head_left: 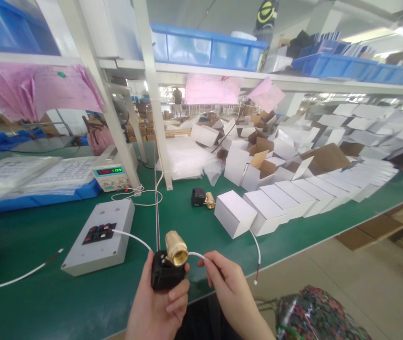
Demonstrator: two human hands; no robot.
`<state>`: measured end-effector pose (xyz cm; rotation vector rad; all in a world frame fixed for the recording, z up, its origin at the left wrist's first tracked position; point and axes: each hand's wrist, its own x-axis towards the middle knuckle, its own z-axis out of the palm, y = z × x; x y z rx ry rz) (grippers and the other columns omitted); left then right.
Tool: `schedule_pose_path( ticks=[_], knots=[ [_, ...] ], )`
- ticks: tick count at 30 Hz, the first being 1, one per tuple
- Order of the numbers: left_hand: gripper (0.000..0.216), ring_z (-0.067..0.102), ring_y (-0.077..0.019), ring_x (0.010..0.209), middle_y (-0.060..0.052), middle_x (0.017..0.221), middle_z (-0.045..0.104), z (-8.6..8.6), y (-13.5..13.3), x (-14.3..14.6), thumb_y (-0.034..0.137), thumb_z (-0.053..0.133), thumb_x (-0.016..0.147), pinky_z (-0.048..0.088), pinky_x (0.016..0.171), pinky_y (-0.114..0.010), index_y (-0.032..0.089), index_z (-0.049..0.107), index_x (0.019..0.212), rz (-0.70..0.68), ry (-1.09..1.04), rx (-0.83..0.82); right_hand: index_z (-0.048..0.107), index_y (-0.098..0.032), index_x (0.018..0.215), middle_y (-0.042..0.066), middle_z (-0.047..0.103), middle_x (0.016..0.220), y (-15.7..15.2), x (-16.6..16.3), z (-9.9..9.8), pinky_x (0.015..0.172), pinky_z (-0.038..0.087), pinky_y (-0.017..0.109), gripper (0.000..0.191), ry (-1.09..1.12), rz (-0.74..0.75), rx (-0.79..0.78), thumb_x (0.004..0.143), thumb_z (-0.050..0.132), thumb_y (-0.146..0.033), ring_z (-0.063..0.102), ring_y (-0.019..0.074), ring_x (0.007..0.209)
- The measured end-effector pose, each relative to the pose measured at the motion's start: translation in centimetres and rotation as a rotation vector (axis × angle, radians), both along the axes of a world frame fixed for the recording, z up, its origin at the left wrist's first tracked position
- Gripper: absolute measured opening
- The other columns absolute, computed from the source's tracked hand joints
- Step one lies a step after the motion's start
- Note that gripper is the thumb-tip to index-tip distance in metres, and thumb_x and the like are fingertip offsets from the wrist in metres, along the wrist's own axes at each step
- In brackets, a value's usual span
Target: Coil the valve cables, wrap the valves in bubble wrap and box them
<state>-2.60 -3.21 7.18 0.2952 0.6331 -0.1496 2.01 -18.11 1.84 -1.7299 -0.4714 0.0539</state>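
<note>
My left hand (162, 302) is closed around a motorized ball valve (169, 276), a black actuator with a brass body on top, held near the table's front edge. Between thumb and fingers, my right hand (224, 278) pinches a white cable (196, 255) just right of the valve. Another stretch of white cable (130, 237) runs from the black terminals on a grey test box (98, 236) to behind my left thumb. Whether the two stretches are one cable is hidden. A second black and brass valve (203, 198) lies further back on the green table.
A power supply (112, 171) with a lit display stands behind the test box. White cartons (235, 213) form a row to the right, a cable (258, 255) hanging out near the front. Open boxes pile up behind. A loose cable (20, 276) lies at left.
</note>
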Motion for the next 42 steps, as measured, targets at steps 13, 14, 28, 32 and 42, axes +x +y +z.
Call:
schedule_pose_path(
  ticks=[13, 14, 28, 32, 42],
  knots=[
    [0.04, 0.045, -0.0015, 0.033, -0.002, 0.066, 0.055, -2.8, 0.4, -1.0, 0.024, 0.037, 0.105, 0.034, 0.035, -0.01, 0.001, 0.068, 0.092, -0.152, -0.416, -0.128, 0.071, -0.024, 0.094, -0.002, 0.06, 0.071, -0.4, -3.0, 2.6, 0.057, 0.042, 0.022, 0.044, -0.286, 0.104, -0.032, 0.116, 0.039, -0.044, 0.055, 0.0152, 0.059],
    [0.033, 0.044, -0.0013, 0.034, -0.001, 0.064, 0.055, -2.6, 0.5, -1.0, 0.019, 0.042, 0.101, 0.034, 0.035, -0.009, 0.002, 0.068, 0.09, -0.155, -0.434, -0.121, 0.071, -0.024, 0.095, -0.001, 0.063, 0.074, -0.5, -3.0, 2.7, 0.06, 0.044, 0.021, 0.043, -0.322, 0.096, -0.052, 0.117, 0.039, -0.043, 0.058, 0.0155, 0.062],
    [0.038, 0.059, -0.0248, 0.079, -0.002, 0.085, 0.071, -0.7, 1.7, -1.4, 0.032, 0.09, 0.06, 0.046, 0.072, -0.025, 0.026, 0.072, 0.093, 0.193, -0.282, 1.614, 0.056, -0.025, 0.078, -0.004, 0.047, 0.057, 0.6, -3.2, 1.6, 0.049, 0.032, 0.025, 0.031, -0.127, 0.275, -0.124, 0.104, 0.041, -0.033, 0.045, 0.0165, 0.05],
    [0.039, 0.061, -0.0246, 0.08, -0.004, 0.086, 0.073, -0.6, 1.5, -2.1, 0.048, 0.087, 0.061, 0.049, 0.07, -0.024, 0.023, 0.078, 0.089, 0.028, -0.309, 1.397, 0.051, -0.023, 0.075, -0.001, 0.055, 0.07, -1.5, 0.7, 5.4, 0.061, 0.036, 0.026, 0.032, -0.072, 0.193, -0.063, 0.103, 0.045, -0.038, 0.051, 0.0174, 0.066],
    [0.044, 0.061, -0.0231, 0.08, -0.002, 0.09, 0.071, -1.4, 4.0, -1.4, 0.045, 0.092, 0.06, 0.051, 0.063, -0.023, 0.027, 0.072, 0.095, 0.274, -0.204, 1.567, 0.058, -0.026, 0.08, -0.002, 0.054, 0.066, -0.1, -3.5, 1.3, 0.05, 0.035, 0.023, 0.028, -0.119, 0.433, -0.114, 0.103, 0.053, -0.042, 0.048, 0.017, 0.057]
  ],
)
